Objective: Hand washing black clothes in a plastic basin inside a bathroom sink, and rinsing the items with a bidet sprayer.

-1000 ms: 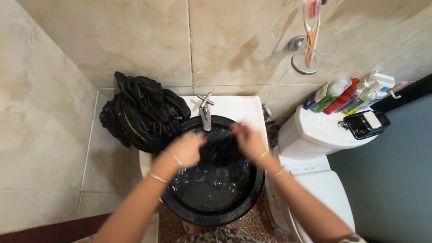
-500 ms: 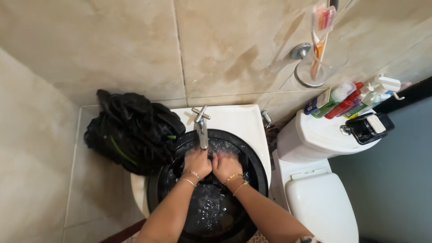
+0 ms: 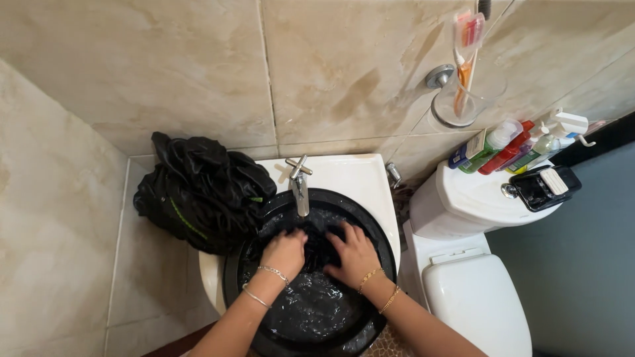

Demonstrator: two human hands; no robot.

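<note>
Both my hands are down in a black round basin [image 3: 380,248] full of soapy water. My left hand [image 3: 284,250] is curled on a dark wet cloth [image 3: 323,248] under the chrome tap [image 3: 299,186]. My right hand [image 3: 354,254] presses on the same cloth with its fingers spread. The cloth lies mostly under the water between my hands, and its shape is hard to make out. Thin gold bracelets circle both wrists.
A heap of black clothes [image 3: 198,192] with a green stripe lies on the sink's left edge. To the right stands a white toilet [image 3: 473,297]; several bottles [image 3: 509,142] and a black box [image 3: 541,187] sit on its cistern. A wall glass holds toothbrushes [image 3: 464,66].
My hands have pulled apart and back from under the tap. The right hand's fingers have spread over the cloth. A second ago both hands held the cloth up out of the water.
</note>
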